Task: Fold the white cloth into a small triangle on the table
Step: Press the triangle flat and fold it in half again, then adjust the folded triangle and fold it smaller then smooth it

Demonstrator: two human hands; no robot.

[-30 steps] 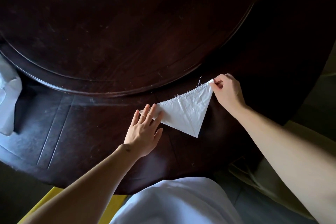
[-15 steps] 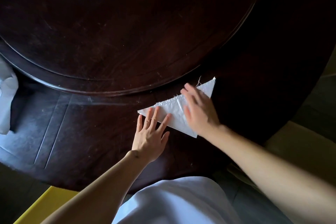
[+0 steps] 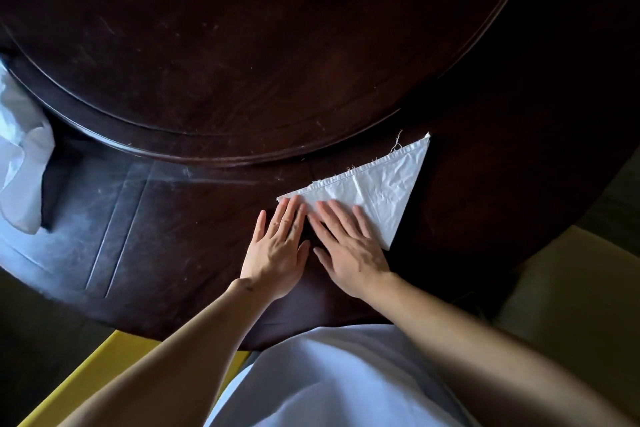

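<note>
Both hands flat, L hand [image 3: 277, 248], R hand [image 3: 348, 253], on cloth [image 3: 388, 185]

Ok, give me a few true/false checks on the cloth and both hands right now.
1. The white cloth lies folded as a triangle on the dark wooden table. True.
2. The right hand pinches the cloth's far corner. False: it lies flat, fingers straight, on the cloth's near-left part.
3. The left hand rests flat, fingertips on the cloth's left tip. True.
4. The cloth hangs over the table edge. False: it lies wholly on the table.
</note>
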